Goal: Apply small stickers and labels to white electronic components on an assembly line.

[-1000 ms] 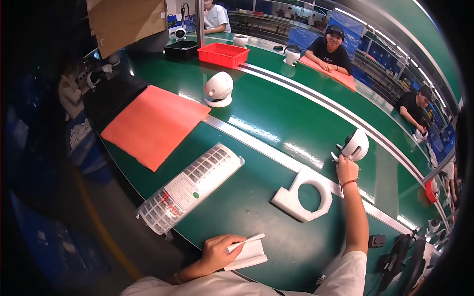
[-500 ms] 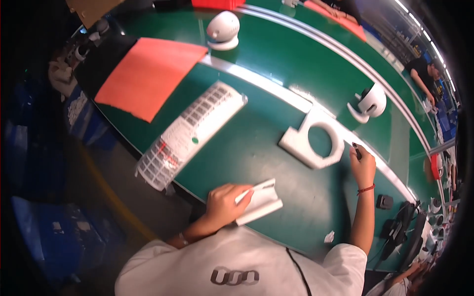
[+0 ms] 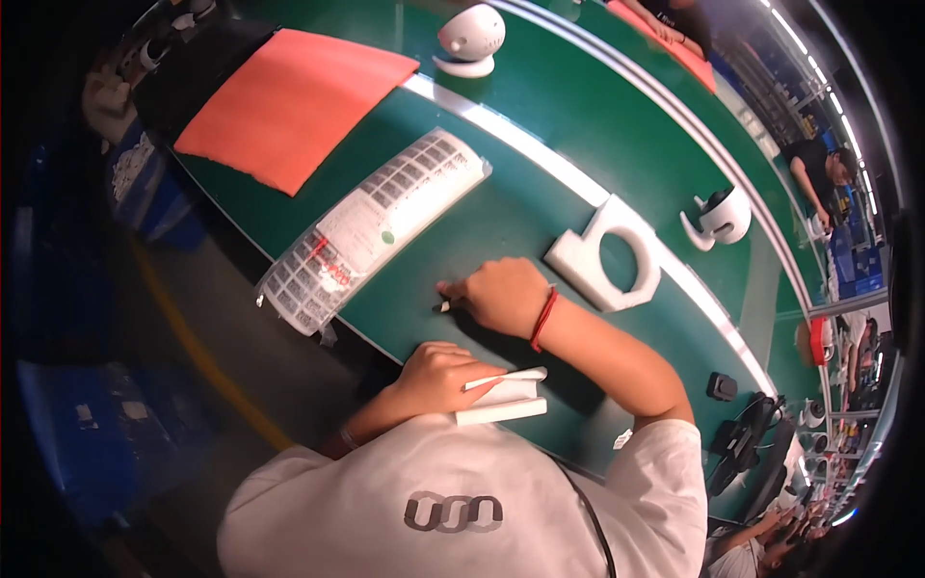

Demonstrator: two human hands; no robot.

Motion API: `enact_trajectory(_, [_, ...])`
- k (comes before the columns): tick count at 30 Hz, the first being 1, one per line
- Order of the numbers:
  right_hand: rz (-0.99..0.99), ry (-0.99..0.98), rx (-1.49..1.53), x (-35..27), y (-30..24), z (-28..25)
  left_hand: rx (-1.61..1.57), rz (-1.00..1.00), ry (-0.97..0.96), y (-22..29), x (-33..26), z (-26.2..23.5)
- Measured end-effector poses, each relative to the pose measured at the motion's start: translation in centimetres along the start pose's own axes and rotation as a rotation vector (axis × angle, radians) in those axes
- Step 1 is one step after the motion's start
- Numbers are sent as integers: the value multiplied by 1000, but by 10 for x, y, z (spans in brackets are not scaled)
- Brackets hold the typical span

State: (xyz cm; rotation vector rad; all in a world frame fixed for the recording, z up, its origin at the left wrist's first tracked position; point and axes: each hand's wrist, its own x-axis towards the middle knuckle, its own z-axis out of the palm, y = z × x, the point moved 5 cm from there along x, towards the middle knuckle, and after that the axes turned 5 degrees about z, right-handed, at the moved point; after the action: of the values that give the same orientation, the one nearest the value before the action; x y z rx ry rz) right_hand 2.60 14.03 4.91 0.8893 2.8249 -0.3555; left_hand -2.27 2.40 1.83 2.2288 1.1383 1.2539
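- Head view, closest to us: our left hand (image 3: 438,376) is closed over the left end of a white channel-shaped piece (image 3: 501,413), fingers wrapped down on it. The piece sits right by our shirt front (image 3: 356,501), at the near edge of the green table (image 3: 520,212).
- Just past that, our right hand (image 3: 506,294) is curled up tight, knuckles up, with a small thin thing (image 3: 445,306) poking out at the fingertips. Mostly hidden, so we can't tell what it is.
- Step-wise, we'd call this a hold-and-position bit: left steadies the white piece, right has the small thing. Next move probably calls for a firm left grip and a careful, precise right.
- Beyond the hands: a plastic-wrapped label pack (image 3: 376,231), and off to its right a white foam block (image 3: 581,262) with a round hole. We're not touching either.
- Further out, an orange sheet (image 3: 299,106) on the left, and past the metal rail (image 3: 520,142) two white round-headed devices (image 3: 737,217), well apart.
- Way back: a co-worker's arms (image 3: 665,34).
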Motion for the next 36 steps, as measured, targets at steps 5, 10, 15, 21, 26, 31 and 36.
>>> enact_trajectory(5, [47, 20, 3, -9, -1, -1, 15, 4, -9, -5, 3, 4])
enact_trajectory(10, [115, 428, 70, -92, 17, 13, -50, -72, 15, -2, 2, 0])
enact_trajectory(15, [193, 618, 33, -118, 41, 37, 74, -117, -43, -1, 14, 7])
enact_trajectory(21, [207, 636, 40, -118, 42, 42, 96, -132, -5, -3, 15, 7])
enact_trajectory(26, [218, 660, 21, -125, 36, 45, 100, -134, 60, 6, 13, 8])
enact_trajectory(31, [216, 622, 3, -123, 31, 54, 101, -171, 94, 5, 5, 7])
enact_trajectory(36, [314, 563, 31, -123, 36, 39, 152, -144, 16, 1, 11, 4])
